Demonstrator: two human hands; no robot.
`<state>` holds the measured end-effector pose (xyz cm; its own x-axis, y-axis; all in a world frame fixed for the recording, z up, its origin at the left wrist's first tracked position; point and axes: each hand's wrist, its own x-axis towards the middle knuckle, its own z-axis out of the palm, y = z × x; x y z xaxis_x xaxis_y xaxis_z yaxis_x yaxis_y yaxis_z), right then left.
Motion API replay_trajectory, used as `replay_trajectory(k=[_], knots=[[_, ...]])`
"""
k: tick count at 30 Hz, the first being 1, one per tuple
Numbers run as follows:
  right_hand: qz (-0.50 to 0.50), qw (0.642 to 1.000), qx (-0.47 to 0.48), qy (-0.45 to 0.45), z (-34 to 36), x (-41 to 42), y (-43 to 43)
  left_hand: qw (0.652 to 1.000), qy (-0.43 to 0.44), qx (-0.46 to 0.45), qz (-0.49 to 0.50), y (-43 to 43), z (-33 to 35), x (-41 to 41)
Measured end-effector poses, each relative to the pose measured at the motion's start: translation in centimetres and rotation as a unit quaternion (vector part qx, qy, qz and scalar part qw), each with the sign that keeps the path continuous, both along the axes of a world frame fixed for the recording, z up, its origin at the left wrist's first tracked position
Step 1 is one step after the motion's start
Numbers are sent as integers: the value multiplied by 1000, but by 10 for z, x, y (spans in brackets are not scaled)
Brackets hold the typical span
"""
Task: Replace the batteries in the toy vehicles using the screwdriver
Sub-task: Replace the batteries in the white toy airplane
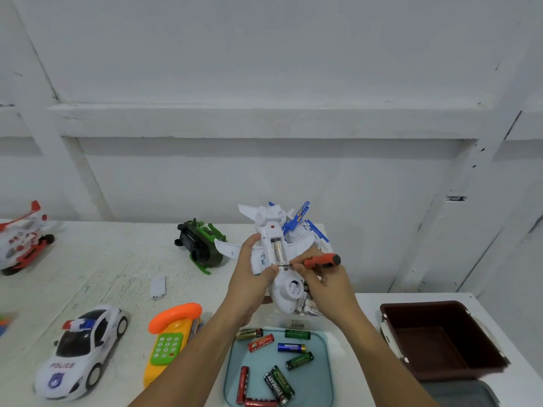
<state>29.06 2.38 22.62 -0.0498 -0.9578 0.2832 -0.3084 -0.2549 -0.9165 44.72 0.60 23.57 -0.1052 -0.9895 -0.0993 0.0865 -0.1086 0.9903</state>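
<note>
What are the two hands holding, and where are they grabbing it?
The left hand grips the white toy plane around its body, beside the open battery bay. The right hand holds the orange screwdriver by its handle.

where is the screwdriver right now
In the head view, the orange screwdriver sits just right of centre, gripped by the right hand, its tip at the open battery bay of the white toy plane that the left hand holds.
</note>
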Motion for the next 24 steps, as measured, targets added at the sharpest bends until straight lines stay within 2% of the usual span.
replay_trajectory(k=[14,20,24], knots=[[-73,978,-74,-182,-5,8,13,999,-31,-19,1,-5,4,0],[-116,979,-66,-154,1,-4,8,995,-83,-47,9,-3,1,3],[-117,973,-34,-197,15,-11,-2,993,-102,-62,9,-3,3,5]])
